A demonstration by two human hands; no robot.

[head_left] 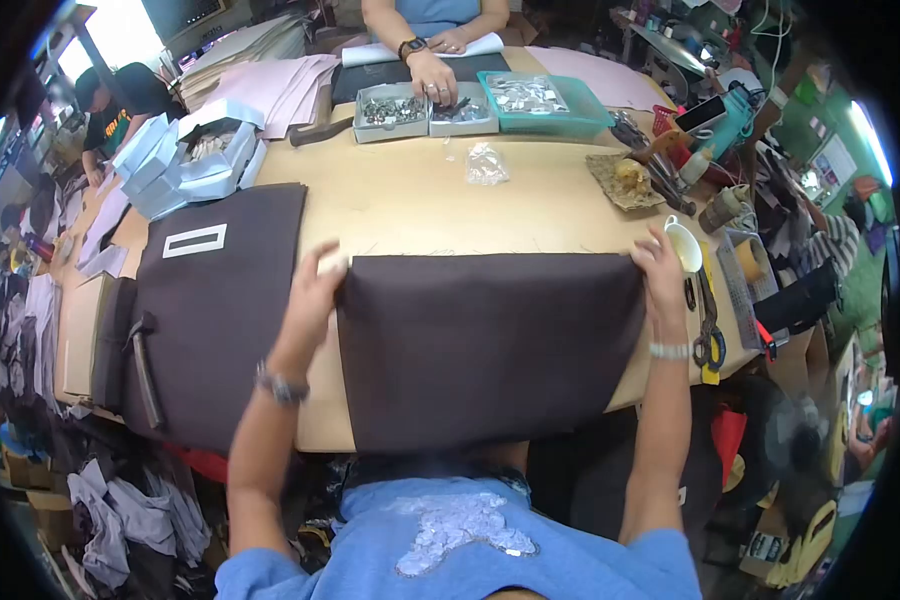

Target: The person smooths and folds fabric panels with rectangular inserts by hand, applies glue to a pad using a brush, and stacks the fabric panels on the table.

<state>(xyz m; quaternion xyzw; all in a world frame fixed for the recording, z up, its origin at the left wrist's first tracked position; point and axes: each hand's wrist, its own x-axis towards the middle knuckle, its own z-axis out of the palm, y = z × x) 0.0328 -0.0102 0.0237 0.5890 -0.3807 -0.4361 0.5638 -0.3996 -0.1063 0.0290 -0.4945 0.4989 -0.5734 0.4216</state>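
Left hand [315, 290] and right hand [662, 275] at the two far corners of a dark brown rectangular cloth panel [490, 345], one at each. Thumb side against the cloth, other fingers loosely spread and lifted on both. Cannot tell whether either corner is actually pinched; left fingers slightly blurred.

Panel position: near side of the pale wooden tabletop [410, 205], directly before the wearer. Long axis runs left to right, across the body; short sides point toward the wearer, the right one slanting inward at its near end. Far edge nearly straight, loose dark threads just beyond it. Near edge reaches the tabletop's front edge; amount of overhang, if any, hard to make out. Underside hidden; number of layers not readable.

Left of panel: larger dark brown cloth piece [220, 310], bearing a white rectangular frame [194, 241] and a dark-headed hammer [146, 370], handle toward the wearer. Right: white cup [683, 246], just beside the right hand; dark-handled scissors [709, 335], blades pointing away.

Opposite: co-worker's hand [433, 78] over pale blue trays of small parts [390, 112], its fingertips partly hidden; co-worker's head cut off by the upper border.
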